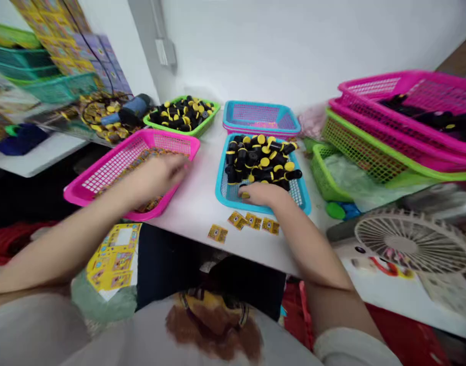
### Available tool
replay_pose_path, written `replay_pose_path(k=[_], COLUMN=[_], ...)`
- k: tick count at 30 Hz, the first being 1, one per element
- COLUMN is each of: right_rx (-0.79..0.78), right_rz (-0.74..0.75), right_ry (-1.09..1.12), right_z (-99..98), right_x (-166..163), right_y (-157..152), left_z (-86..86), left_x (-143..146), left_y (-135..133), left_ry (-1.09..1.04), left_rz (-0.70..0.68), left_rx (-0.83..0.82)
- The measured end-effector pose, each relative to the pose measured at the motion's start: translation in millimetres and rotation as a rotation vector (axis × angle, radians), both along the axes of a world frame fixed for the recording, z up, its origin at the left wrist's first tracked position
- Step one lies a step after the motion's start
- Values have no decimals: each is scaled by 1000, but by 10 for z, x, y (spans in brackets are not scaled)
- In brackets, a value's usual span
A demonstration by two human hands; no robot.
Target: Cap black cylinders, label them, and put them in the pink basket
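Looks mid-run: blue basket (221,195) at table centre is heaped with black, yellow-capped cylinders (259,157), and four yellow stickers (252,221) lie loose at the table edge. Right hand (261,194) is curled over the nearest cylinders (grip hidden, can't tell). Left hand (160,175) is blurred, fingers flat in the pink basket (76,193), hold unclear.

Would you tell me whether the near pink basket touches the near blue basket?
Apart: the head view shows bare white table between the pink basket and blue basket.
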State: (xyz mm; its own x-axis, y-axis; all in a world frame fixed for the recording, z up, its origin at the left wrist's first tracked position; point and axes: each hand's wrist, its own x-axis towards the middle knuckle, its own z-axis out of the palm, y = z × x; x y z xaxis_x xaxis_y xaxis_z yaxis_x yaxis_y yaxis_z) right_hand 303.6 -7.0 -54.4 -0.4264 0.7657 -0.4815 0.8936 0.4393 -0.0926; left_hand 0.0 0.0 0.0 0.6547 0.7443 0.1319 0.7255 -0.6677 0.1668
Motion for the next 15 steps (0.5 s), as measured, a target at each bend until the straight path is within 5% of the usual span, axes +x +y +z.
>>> replay_pose_path(k=[3, 7, 10, 15], right_rx=[68, 284, 460, 628], right_rz=[-2, -41, -31, 1], right_ry=[31, 63, 129, 276], right_z=[73, 272, 448, 646], right_x=[23, 88, 138, 188], right_y=[1, -121, -291, -559], left_z=[-729, -1344, -1414, -1104], left_x=[356, 456, 331, 254], left_y=[-771, -1365, -1443, -1267], left_ry=[153, 302, 256, 42], left_rz=[-388, -353, -378, -386], left_rx=[-99, 106, 153, 64])
